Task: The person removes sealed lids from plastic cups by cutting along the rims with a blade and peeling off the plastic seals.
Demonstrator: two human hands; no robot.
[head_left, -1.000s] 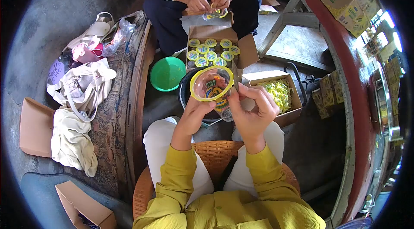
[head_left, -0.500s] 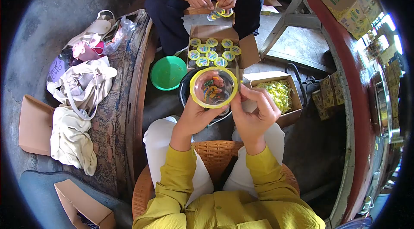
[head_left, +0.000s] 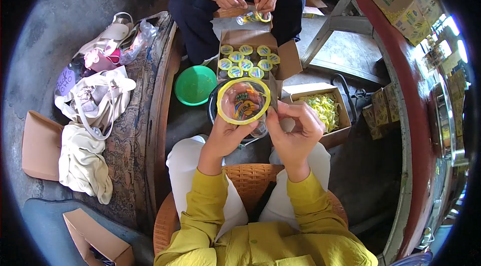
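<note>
L hand (head_left: 227, 138) wraps cup (head_left: 245, 108); R hand (head_left: 295, 129) pinches blade (head_left: 273, 89) nr it.

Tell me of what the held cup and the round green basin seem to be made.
Cup: probably clear, smooth plastic; the wall is see-through and its print shows from inside. Green basin: likely plastic, slight sheen, even colour; enamelled metal is possible.

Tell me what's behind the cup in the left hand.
Behind the cup, part of a dark bucket shows; the cup and left hand cover much of it, so any contents are hidden.
</note>
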